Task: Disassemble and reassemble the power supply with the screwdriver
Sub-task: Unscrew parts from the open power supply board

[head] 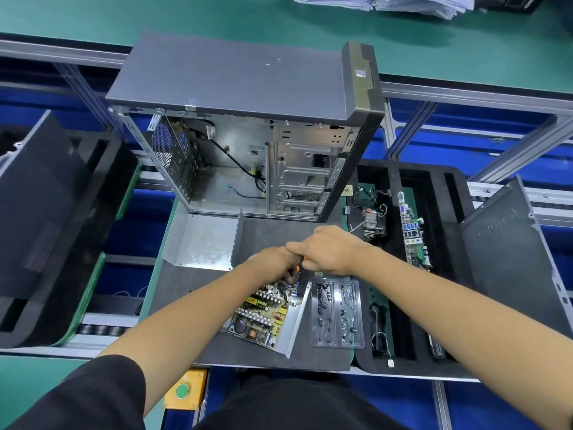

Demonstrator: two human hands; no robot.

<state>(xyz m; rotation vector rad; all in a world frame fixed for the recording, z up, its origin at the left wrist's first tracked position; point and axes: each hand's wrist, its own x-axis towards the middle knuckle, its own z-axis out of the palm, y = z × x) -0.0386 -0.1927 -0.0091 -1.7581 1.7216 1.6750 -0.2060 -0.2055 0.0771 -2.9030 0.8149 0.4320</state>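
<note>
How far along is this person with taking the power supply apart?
Done: the metal cover is off and lies apart, leaving the power supply board bare. In hand: both hands, left hand and right hand, work an orange-handled screwdriver at its far end. Left: freeing the board, then reassembly.

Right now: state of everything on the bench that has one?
power supply: cover off, board exposed
metal cover: removed, lying beside it
PC case: side open, mostly gutted
screw tray: holds screws
left hand: reaching into the supply
right hand: gripping the screwdriver
</note>
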